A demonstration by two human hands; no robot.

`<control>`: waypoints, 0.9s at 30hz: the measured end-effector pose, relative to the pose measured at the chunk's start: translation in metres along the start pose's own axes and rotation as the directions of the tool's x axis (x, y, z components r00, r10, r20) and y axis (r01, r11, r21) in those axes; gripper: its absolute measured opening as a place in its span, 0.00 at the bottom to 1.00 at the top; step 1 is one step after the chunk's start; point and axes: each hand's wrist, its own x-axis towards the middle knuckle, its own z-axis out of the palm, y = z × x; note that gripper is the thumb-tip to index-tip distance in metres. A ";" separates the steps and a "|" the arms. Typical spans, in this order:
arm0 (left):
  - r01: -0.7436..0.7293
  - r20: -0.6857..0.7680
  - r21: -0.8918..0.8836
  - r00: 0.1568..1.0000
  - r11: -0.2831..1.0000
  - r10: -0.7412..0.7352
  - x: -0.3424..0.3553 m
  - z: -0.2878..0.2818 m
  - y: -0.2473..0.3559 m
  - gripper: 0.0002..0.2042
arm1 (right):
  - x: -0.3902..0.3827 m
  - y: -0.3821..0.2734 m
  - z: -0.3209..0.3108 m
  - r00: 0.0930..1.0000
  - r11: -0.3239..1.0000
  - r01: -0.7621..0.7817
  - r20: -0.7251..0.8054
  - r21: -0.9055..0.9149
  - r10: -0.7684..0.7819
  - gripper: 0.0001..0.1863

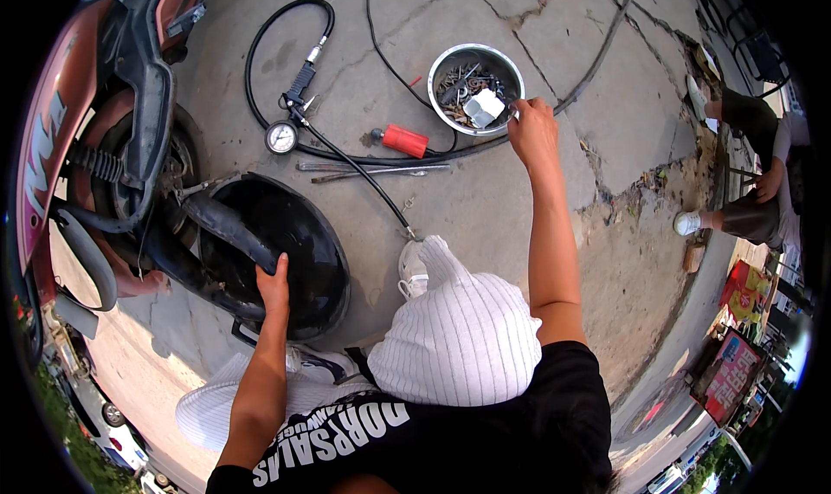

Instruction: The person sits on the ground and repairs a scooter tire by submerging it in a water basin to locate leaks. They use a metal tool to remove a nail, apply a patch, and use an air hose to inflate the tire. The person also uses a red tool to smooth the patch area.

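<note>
My left hand is closed around a black rubber inner tube. The tube lies across a black basin and runs back toward the motorcycle's wheel. Out ahead, my right hand is at the right rim of a round metal bowl, fingers pinched together. Whatever is between those fingers is too small or hidden to name. Bolts, nuts and other small metal parts fill the bowl, with a white box on top.
A tyre inflator with a round gauge and black hose lies ahead. Near the bowl are a red-bodied tool and long metal levers. The motorcycle stands at the left. A seated person is at the far right, beside cracked concrete.
</note>
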 end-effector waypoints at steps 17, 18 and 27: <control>-0.021 -0.015 0.027 1.000 0.999 0.021 0.003 0.003 0.000 0.27 | 0.107 -0.023 0.095 0.874 0.900 0.425 0.215 0.099 -0.436 0.06; -0.007 -0.014 0.028 1.000 1.000 0.007 0.002 0.004 -0.003 0.27 | 0.107 -0.025 0.096 0.875 0.903 0.426 0.229 0.054 -0.427 0.06; 0.008 -0.024 0.093 1.000 0.996 -0.006 0.004 0.001 0.002 0.28 | 0.106 -0.042 0.111 0.918 0.907 0.376 0.212 -0.190 -0.336 0.07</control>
